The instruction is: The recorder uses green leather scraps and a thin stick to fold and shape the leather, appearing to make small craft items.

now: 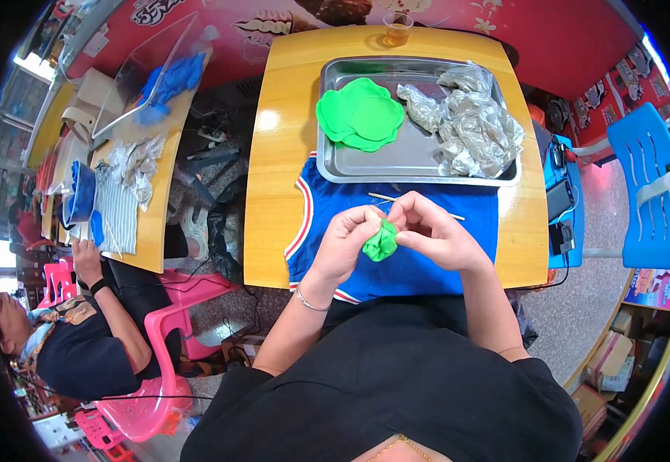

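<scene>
My left hand [348,240] and my right hand [433,235] both pinch a crumpled, gathered bright green piece [379,246] over a blue cloth with red and white trim [323,216]. Thin wooden sticks [383,196] lie on the cloth, partly behind my fingers. Beyond them is a steel tray [420,177] with a stack of flat, scallop-edged green pieces [358,115] at its left and several clear crumpled bags [477,131] of greyish contents at its right, all on a yellow table [275,154].
A cup of amber drink [398,35] stands at the table's back edge. At left, a co-worker [96,346] sits on a pink chair [167,316] at a second table [150,239] holding blue and white items. A blue chair [643,200] and devices with cables [561,208] are at right.
</scene>
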Demonstrator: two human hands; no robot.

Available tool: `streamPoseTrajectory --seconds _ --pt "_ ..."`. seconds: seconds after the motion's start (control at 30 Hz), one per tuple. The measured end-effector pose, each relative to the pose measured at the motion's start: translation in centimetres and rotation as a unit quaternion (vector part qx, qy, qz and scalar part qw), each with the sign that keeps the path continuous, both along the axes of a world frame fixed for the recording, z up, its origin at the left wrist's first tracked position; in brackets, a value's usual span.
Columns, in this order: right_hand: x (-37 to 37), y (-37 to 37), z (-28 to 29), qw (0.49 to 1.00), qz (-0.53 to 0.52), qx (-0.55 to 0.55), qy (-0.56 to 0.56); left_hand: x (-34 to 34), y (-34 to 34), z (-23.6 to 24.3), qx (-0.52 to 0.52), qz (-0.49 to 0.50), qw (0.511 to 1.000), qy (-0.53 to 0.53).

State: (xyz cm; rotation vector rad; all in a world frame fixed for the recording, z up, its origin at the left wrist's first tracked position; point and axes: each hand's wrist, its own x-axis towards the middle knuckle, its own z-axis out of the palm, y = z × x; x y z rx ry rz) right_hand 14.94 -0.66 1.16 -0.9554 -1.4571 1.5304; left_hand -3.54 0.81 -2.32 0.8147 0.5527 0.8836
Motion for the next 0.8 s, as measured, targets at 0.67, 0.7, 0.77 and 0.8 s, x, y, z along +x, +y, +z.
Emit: streamPoseTrajectory --seconds 0.67,0.7,0.77,0.8 --pt "-0.3 0.0 2.3 0.987 -0.040 0.094 -0.120 0.2 -1.1 0.3 0.050 -0.032 0.998 -0.002" --pt "-0.3 -0.1 2.0 0.977 -0.043 0.142 -0.155 0.2 -1.1 0.8 0.047 -0.060 0.997 0.009" --pt "-0.5 -0.3 2.0 0.972 -0.072 0.159 -0.158 0.2 -0.9 0.9 0.029 -0.086 0.996 0.008" --pt "-0.6 -0.5 2.1 0.966 -0.101 0.176 -0.160 0.3 -0.9 0.9 0.030 -0.085 0.996 0.008"
